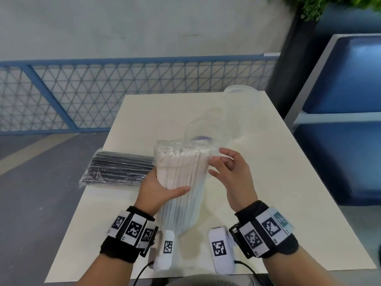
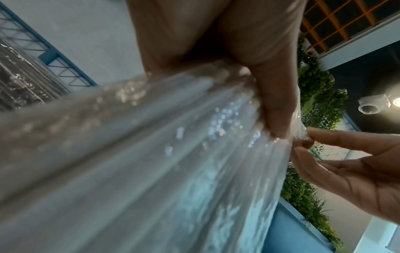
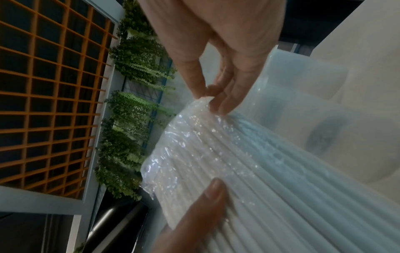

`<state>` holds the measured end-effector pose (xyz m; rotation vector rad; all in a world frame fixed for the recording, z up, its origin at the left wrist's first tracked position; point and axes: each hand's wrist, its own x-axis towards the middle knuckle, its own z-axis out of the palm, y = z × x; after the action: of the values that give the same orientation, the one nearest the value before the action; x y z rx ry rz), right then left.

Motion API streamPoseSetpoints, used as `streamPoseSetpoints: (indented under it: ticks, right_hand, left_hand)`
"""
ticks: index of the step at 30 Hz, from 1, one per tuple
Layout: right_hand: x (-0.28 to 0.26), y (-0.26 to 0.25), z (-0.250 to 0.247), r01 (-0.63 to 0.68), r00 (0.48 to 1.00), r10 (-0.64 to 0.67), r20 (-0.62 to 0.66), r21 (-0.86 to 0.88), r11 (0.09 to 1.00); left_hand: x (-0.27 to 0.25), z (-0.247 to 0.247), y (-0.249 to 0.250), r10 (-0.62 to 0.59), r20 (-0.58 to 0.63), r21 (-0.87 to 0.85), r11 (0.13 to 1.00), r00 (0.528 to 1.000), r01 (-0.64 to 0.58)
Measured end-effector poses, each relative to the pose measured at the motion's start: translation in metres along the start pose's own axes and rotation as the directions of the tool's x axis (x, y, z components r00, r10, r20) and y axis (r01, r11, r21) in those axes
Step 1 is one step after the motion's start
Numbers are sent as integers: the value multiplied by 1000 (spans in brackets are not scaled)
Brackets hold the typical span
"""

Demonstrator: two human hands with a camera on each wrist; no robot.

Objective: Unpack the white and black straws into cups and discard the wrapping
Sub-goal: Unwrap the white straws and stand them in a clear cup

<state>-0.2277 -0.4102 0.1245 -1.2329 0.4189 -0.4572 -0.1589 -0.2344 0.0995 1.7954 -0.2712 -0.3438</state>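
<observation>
A clear plastic pack of white straws (image 1: 182,178) stands upright on the cream table (image 1: 268,182). My left hand (image 1: 160,188) grips the pack around its middle, thumb across the front. My right hand (image 1: 224,168) pinches the wrapping's top right corner (image 3: 204,101) between thumb and fingertips; the left wrist view shows that pinch (image 2: 303,140) too. A wrapped pack of black straws (image 1: 121,169) lies flat at the table's left edge. Two clear cups stand behind the white pack: a near one (image 1: 206,131) and a taller far one (image 1: 241,100).
A blue mesh railing (image 1: 123,89) runs behind the table. A blue cushioned bench (image 1: 340,120) stands to the right, with a dark pillar (image 1: 288,69) and green plants behind it. Grey floor lies to the left.
</observation>
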Motion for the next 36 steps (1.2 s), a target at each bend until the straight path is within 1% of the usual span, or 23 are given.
streamPoseSetpoints:
  ticks: [2,4,7,11,14,16,18,20,23,25,28,31,33,36]
  right_hand:
    - [0,-1,7,-25,1000,25,5,11,1000]
    - [1,0,12,-18,1000,19,12,-47,999]
    - [-1,1,21,20,1000,-23,-21,-142,990]
    - [-4,-1,28,49,998,-57,-42,-181,982]
    - [-6,-4,32,86,994,-98,-42,-230,969]
    - [-9,-4,34,89,993,-103,-52,-218,972]
    - [-10,-1,35,83,992,-97,-80,-165,983]
    - [-8,3,34,34,994,-47,-95,-136,990]
    - [-5,9,35,-76,997,73,-20,-203,976]
    - [-3,11,37,-80,997,81,-6,-249,965]
    - [-1,11,40,-71,997,80,22,-266,961]
    - [-1,9,42,-95,993,113,45,-298,950]
    - [-1,3,44,-104,988,132,75,-295,950]
    - [-2,-8,47,-92,986,124,114,-255,963]
  left_hand:
    - [3,-7,1,-7,17,1,1000,1000,7]
    - [5,-11,1,-18,33,13,1000,999,17]
    - [8,-18,-3,-27,38,20,999,999,27]
    - [13,-26,-7,-52,24,16,999,998,52]
    - [18,-29,-7,-64,41,24,998,997,63]
    - [19,-30,-8,-73,46,22,997,996,72]
    - [20,-32,-8,-83,53,10,997,995,83]
    - [22,-33,-8,-97,65,-22,995,993,98]
    - [25,-34,-9,-99,69,-26,995,993,101]
    - [27,-34,-11,-96,59,-16,995,994,97]
    - [28,-32,-12,-94,44,-2,996,995,95]
    - [30,-33,-14,-109,15,-17,994,994,110]
    - [31,-33,-15,-123,-3,-29,992,992,123]
    - [32,-32,-13,-109,-2,-33,993,994,109]
